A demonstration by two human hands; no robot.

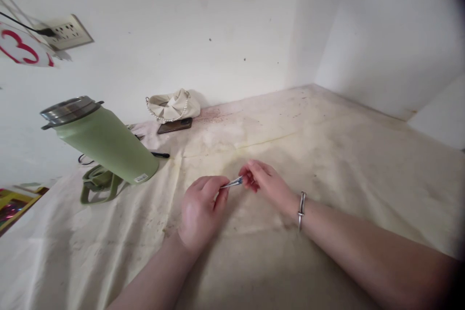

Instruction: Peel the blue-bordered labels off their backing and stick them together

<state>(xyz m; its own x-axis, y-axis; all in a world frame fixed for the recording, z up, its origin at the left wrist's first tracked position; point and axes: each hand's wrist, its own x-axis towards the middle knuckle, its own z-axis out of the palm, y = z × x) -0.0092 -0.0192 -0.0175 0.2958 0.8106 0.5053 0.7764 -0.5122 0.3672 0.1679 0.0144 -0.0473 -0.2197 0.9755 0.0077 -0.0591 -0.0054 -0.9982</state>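
Note:
My left hand [203, 203] pinches a slim, short object [232, 183], silvery white with a blue end, between thumb and forefinger. It looks flat and narrow; its exact kind is too small to make out. At its blue end is my right hand [262, 179], with thumb and fingers curled together and the fingertips against that end. A silver bangle [302, 210] circles the right wrist. Both hands are just above the cloth-covered table [327, 164]. Part of the object is hidden inside the left fingers.
A green tumbler [109, 143] with a steel rim stands at left, its green lid [100, 181] beside it. A black pen-like item [160, 155] lies behind. Near the wall are a cream bag [174, 105] with a pearl strap and a dark phone [175, 126]. A wall socket [69, 32] holds a plug.

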